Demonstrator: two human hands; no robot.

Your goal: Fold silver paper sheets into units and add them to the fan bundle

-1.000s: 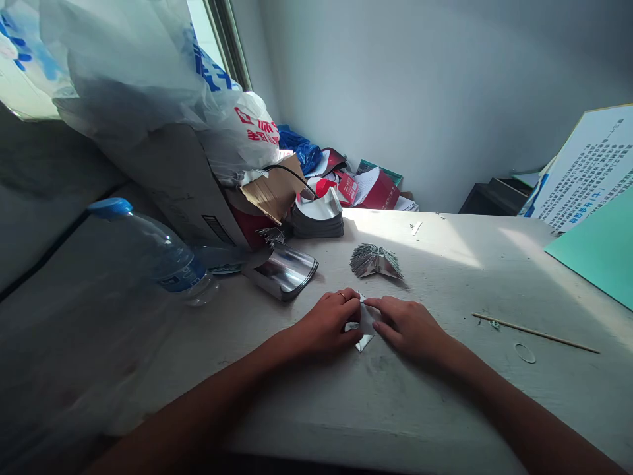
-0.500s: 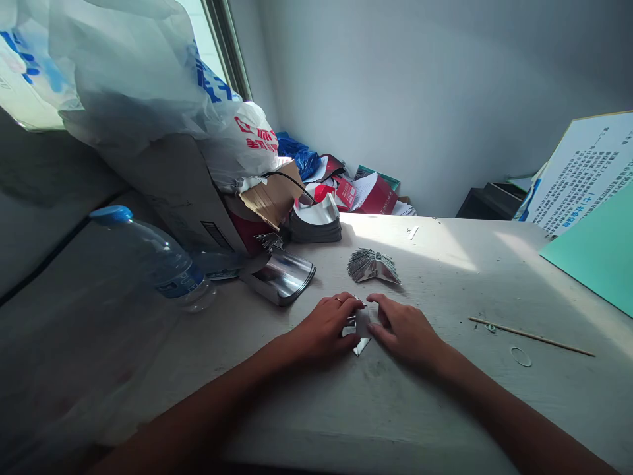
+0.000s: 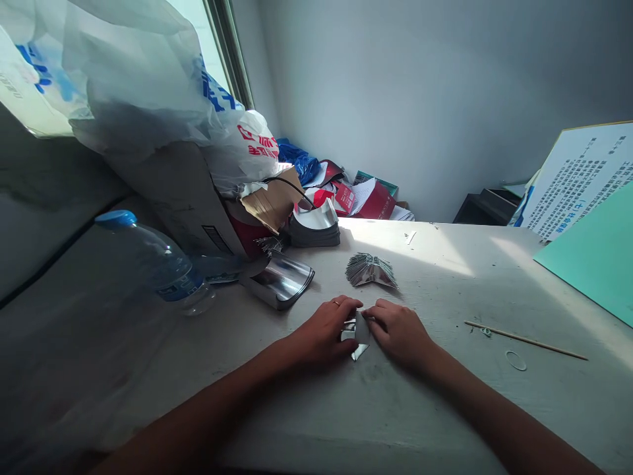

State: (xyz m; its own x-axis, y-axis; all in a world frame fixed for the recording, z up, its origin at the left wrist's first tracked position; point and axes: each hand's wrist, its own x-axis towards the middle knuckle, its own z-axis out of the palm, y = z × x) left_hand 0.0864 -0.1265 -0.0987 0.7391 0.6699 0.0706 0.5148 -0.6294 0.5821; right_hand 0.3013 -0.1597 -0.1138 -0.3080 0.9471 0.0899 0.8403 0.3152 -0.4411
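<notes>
A small piece of silver foil sheet (image 3: 362, 331) lies on the white table between my hands, partly folded over. My left hand (image 3: 330, 330) grips its left side, thumb below and fingers above. At the right edge, my right hand (image 3: 398, 330) pinches the foil with thumb and curled fingers. Just beyond my hands sits a fanned bundle of folded silver pieces (image 3: 372, 270). A stack of curved silver sheets (image 3: 284, 280) rests to the left of it.
A clear bottle with a blue cap (image 3: 171, 280), plastic bags (image 3: 133, 79) and a cardboard box (image 3: 173, 191) stand at the left. On the right are a thin wooden stick (image 3: 534, 342), a rubber band (image 3: 515, 360) and a green board (image 3: 593, 254).
My right hand's fingers have closed in from spread to a pinch at the foil's right edge. The view has shifted slightly.
</notes>
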